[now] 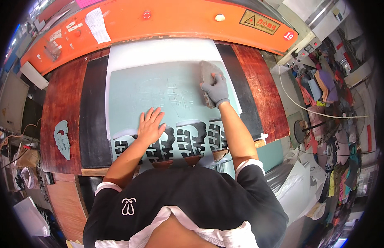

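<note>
A pale green sheet (pixel 154 89) lies over the table in front of me, with faint cut lines on it and several shaped cut-outs (pixel 184 140) along its near edge. My left hand (pixel 150 125) is bare and rests flat on the sheet beside those openings, fingers spread. Toward the sheet's far right, my right hand (pixel 217 89) wears a grey glove and is closed on a flat, long grey-brown pad (pixel 208 73). The pad is against or just over the sheet; its exact kind cannot be made out. On the left lies a loose pale green sole-shaped piece (pixel 62 140) with slots.
An orange machine beam (pixel 171 20) spans the far side. White sheeting (pixel 163 49) shows under the green sheet. Dark red boards (pixel 61 115) flank black strips (pixel 94 111). A control box (pixel 301 51) stands far right, with a hanging white cable (pixel 312 111) and piled coloured scraps (pixel 324 87) beyond.
</note>
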Available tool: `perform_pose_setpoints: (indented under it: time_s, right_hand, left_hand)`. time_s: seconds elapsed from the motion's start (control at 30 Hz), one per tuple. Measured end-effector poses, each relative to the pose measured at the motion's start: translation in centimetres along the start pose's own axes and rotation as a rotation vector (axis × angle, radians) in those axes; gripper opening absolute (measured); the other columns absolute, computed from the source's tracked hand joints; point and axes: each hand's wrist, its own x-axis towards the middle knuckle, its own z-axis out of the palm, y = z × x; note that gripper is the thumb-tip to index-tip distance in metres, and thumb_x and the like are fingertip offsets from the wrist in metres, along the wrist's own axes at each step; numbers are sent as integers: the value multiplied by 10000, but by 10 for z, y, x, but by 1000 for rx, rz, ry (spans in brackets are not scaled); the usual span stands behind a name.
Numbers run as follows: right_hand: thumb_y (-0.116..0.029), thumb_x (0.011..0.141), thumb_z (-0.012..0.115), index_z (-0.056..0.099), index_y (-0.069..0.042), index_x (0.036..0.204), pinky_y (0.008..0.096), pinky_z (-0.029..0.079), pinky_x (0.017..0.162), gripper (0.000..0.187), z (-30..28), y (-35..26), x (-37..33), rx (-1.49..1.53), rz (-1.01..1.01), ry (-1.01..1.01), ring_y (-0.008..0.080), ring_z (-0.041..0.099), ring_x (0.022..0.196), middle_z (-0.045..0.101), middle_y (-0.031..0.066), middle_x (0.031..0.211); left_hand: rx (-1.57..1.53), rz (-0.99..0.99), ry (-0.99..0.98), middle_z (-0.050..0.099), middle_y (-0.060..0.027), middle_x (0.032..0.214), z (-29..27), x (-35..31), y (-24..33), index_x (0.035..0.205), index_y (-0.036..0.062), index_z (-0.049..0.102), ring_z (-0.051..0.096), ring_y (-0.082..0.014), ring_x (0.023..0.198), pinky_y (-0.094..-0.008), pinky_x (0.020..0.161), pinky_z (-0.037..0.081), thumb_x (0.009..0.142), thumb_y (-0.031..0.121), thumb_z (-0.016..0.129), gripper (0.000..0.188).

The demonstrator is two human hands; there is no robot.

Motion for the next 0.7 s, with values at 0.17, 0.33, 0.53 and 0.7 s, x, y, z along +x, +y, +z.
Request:
perform_pose_setpoints:
  time_s: [0.17,0.33,0.53,0.7]
  right_hand:
    - [-429,566,683,528,-103,1240,398,404,962,764,7,8,-11,-541,98,-41,374,452,1147,393,194,1347]
    - [-423,589,680,540,-115,1176,436,432,899,678,17,7,-20,-598,73,16,410,473,1073,405,182,1346]
    - [-429,590,685,539,-122,1184,424,432,902,684,25,8,-26,-611,81,15,420,468,1078,413,183,1338]
    - [-425,671,672,510,-52,1210,405,411,931,676,13,33,-13,-303,17,20,376,474,1102,443,214,1285]
  left_hand:
    - [-23,4,21,424,-87,1348,-1,-1,0,1202,105,530,340,-303,1271,-544,1014,247,813,303,591,441]
    - [-12,7,7,431,-91,1340,-1,-3,0,1190,99,536,351,-312,1258,-542,1009,252,811,303,591,434]
    - [-19,10,40,437,-90,1335,1,0,-1,1191,96,536,356,-312,1254,-545,1006,256,812,305,587,435]
    - [-41,15,63,451,-81,1323,2,1,-1,1176,92,548,359,-307,1253,-545,1006,257,810,303,590,424]
